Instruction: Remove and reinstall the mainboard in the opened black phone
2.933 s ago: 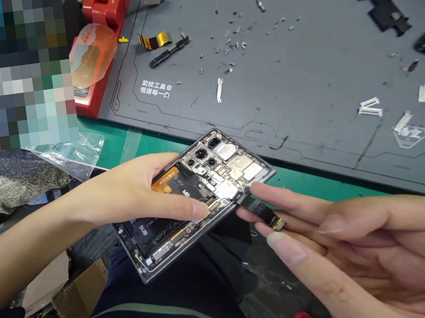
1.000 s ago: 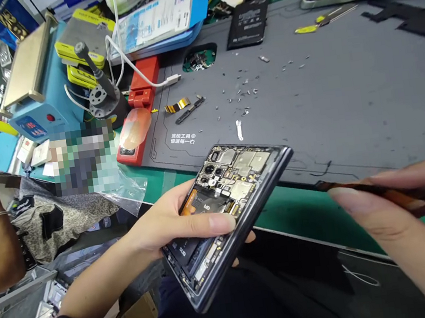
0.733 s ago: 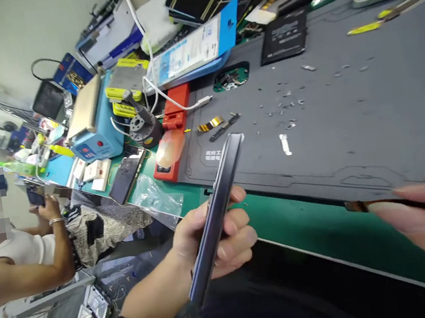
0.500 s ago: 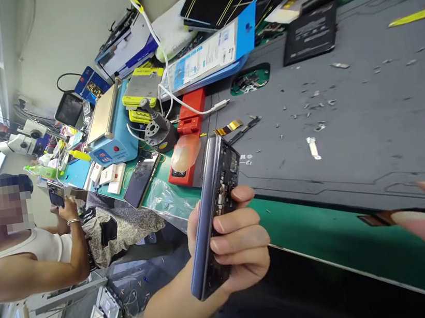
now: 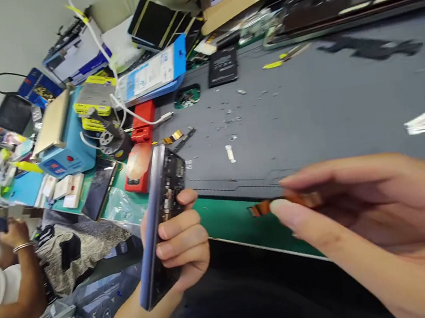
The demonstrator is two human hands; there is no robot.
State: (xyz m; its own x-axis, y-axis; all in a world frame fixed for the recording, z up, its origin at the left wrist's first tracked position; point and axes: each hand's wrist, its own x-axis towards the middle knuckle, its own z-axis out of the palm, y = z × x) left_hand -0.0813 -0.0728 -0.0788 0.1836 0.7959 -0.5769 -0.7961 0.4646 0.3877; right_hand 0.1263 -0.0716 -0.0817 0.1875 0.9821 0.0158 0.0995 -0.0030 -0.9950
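Observation:
An opened phone (image 5: 164, 212) with a blue-grey edge stands tilted in my left hand (image 5: 186, 240). The fingers wrap its right side, where inner parts show. At the right, my right hand (image 5: 365, 217) pinches a small orange-brown flex cable (image 5: 260, 209) between thumb and forefinger, over the front edge of the bench. Another flex cable (image 5: 172, 137) and a thin dark strip (image 5: 185, 139) lie on the grey mat just beyond the phone. A small white metal piece (image 5: 230, 153) lies on the mat between the hands.
Small scraps, a black battery (image 5: 223, 67), yellow tweezers (image 5: 274, 65) and a grey mat (image 5: 308, 115) are ahead. Further left are a red tool (image 5: 138, 163), white cable (image 5: 152, 121), blue machine (image 5: 68, 146) and dark phone (image 5: 99, 189). A co-worker (image 5: 9, 279) holds a phone at far left.
The view has swung right, so the bench items sit further left. My right hand has come further into view with the flex cable, nearer the phone. My left hand still grips the phone.

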